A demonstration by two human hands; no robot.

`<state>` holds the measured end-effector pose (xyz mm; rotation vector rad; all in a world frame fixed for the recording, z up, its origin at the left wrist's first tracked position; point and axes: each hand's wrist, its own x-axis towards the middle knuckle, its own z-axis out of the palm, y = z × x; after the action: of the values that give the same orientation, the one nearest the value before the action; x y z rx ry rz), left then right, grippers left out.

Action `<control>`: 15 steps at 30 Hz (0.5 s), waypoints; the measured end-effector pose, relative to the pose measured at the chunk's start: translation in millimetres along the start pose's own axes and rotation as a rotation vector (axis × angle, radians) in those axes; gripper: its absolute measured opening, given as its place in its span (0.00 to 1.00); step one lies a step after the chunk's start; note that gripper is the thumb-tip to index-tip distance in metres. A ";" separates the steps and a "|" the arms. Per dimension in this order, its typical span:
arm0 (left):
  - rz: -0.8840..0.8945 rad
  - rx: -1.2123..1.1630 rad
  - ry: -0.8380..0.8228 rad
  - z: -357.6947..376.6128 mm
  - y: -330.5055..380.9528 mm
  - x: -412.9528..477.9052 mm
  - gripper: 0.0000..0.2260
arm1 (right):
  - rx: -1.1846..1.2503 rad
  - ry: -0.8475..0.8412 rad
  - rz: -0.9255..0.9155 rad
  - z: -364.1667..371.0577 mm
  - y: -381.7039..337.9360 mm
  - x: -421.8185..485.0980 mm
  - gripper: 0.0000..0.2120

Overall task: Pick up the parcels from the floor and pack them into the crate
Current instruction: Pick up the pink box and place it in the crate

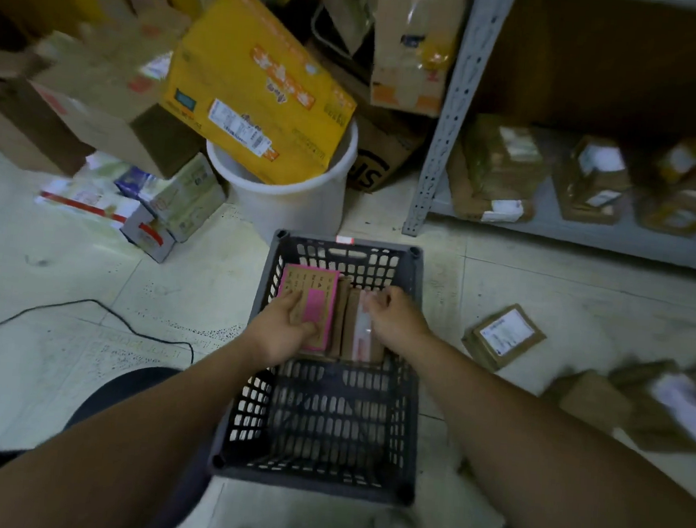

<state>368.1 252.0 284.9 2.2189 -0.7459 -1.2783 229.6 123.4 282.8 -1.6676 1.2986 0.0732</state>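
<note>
1. Over the far end of a black lattice crate [312, 478] on a tiled stockroom floor, a person's left hand [287, 330] pinches the near edge of a pink-labelled parcel [314, 298], with the thumb across its face.
2. The right hand [396, 321], fingers curled, holds the top of a brown parcel [359, 335] bearing a pale strip. Both parcels sit side by side at the crate's far end, with room left nearer the person.
3. Likely next is a small labelled parcel [505, 336] on the floor just right of the crate, its long axis running from near-left to far-right. The right hand is the nearer.
4. More parcels [659, 409], blurred, lie farther right. A white bucket [284, 208] holding a yellow carton [260, 90] stands beyond the crate, beside grey shelving [454, 105].
</note>
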 end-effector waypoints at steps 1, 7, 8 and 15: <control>0.006 0.010 -0.006 -8.0 20.5 -21.6 0.33 | 0.007 -0.008 0.007 -22.3 -9.8 -23.9 0.18; 0.068 0.074 0.007 -37.6 147.8 -167.4 0.28 | -0.034 0.033 0.046 -141.8 -47.6 -166.2 0.25; 0.090 0.097 0.004 -36.8 162.5 -187.3 0.28 | -0.036 0.052 0.059 -159.3 -48.4 -190.9 0.27; 0.290 0.204 -0.168 5.9 247.8 -297.8 0.29 | -0.012 0.249 0.110 -245.9 -12.3 -344.0 0.31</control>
<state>183.6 263.5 625.5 2.0734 -1.2626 -1.2997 -26.5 191.5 612.5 -1.6532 1.5794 -0.0633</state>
